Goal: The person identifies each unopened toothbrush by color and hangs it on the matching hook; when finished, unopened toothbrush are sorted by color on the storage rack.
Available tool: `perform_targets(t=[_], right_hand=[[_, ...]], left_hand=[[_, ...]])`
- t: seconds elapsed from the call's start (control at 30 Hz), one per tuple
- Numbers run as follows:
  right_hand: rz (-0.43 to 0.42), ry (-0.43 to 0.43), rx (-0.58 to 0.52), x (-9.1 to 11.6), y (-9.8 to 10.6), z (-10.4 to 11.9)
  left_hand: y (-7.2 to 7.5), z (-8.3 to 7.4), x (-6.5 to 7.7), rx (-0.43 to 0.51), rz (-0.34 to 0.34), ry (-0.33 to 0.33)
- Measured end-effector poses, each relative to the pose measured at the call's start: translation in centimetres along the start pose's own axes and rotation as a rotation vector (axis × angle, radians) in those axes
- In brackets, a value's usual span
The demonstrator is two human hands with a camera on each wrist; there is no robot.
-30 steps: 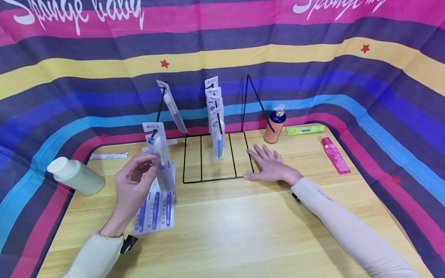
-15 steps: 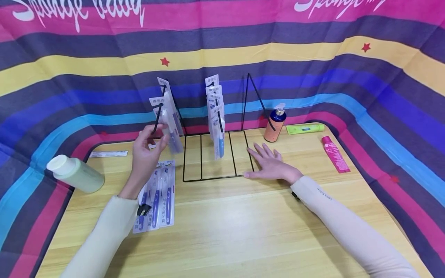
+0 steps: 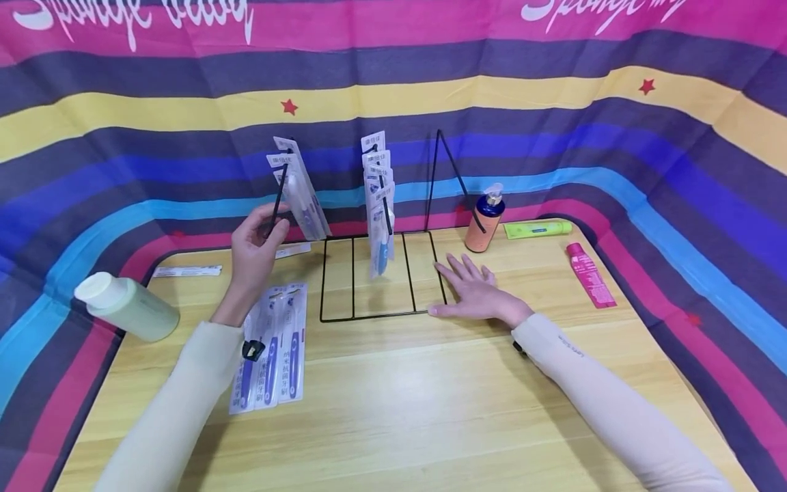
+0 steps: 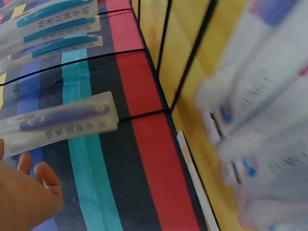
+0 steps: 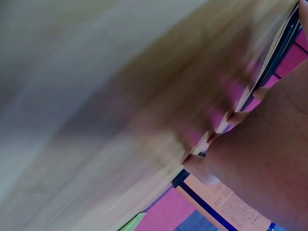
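My left hand is beside the front end of the left hook of a black wire display rack, its fingers relaxed and bent. Packaged toothbrushes hang further back on that hook, with purple handles. In the left wrist view my left hand is just below a hanging toothbrush pack; whether a fingertip touches it is unclear. My right hand lies spread on the table, fingers over the rack's right base wire. Several toothbrush packs with blue handles hang on the middle hook.
Several toothbrush packs lie on the table at left. A pale green bottle lies behind them to the left. To the right are a pump bottle, a green tube and a pink tube. Striped cloth encloses the table.
My left hand has moved up and back, sliding a toothbrush pack from the front of the left hook to the rear, and no longer grips it. My right hand has stayed put.
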State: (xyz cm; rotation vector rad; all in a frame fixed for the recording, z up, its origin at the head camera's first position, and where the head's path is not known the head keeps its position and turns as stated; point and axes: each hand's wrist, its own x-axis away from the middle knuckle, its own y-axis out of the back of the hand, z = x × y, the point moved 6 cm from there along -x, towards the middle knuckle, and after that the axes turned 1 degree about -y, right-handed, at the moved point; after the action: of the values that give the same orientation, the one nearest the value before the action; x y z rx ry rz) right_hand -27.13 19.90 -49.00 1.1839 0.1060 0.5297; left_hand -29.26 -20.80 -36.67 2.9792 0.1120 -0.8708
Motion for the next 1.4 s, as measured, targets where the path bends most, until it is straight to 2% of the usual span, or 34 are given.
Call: perform_targets(t=[0.1,0.2,0.4,0.53,0.77,0.9,1.0,1.1,1.4], right_hand=[[-0.001,0.000,-0.006,0.0,0.0,0.1],[-0.001,0.004,-0.013,0.0,0.0,0.1],[-0.005,0.007,-0.015,0.0,-0.1,0.0],[-0.005,0.006,-0.011,0.0,0.0,0.0],[-0.003,0.008,-0.002,0.1,0.0,0.2],[0.002,0.012,0.005,0.2,-0.1,0.2],[0.003,0.013,0.003,0.1,0.1,0.3],[-0.001,0.013,-0.004,0.1,0.2,0.5],[0.002,0.009,-0.007,0.1,0.1,0.3]], left_hand=[[1.1,-0.2,1.1,-0.061,-0.006,0.006],[2.5,-0.5,2.9,-0.155,-0.018,0.066],[5.7,-0.2,7.1,-0.310,0.005,0.286],[7.2,0.6,9.6,-0.340,0.021,0.436],[7.9,1.7,13.7,-0.315,0.028,0.629],[7.9,2.2,15.7,-0.367,0.077,0.741],[7.9,2.2,16.5,-0.447,0.136,0.774],[7.9,2.1,16.8,-0.527,0.191,0.772],[8.3,2.0,16.4,-0.725,0.285,0.714]])
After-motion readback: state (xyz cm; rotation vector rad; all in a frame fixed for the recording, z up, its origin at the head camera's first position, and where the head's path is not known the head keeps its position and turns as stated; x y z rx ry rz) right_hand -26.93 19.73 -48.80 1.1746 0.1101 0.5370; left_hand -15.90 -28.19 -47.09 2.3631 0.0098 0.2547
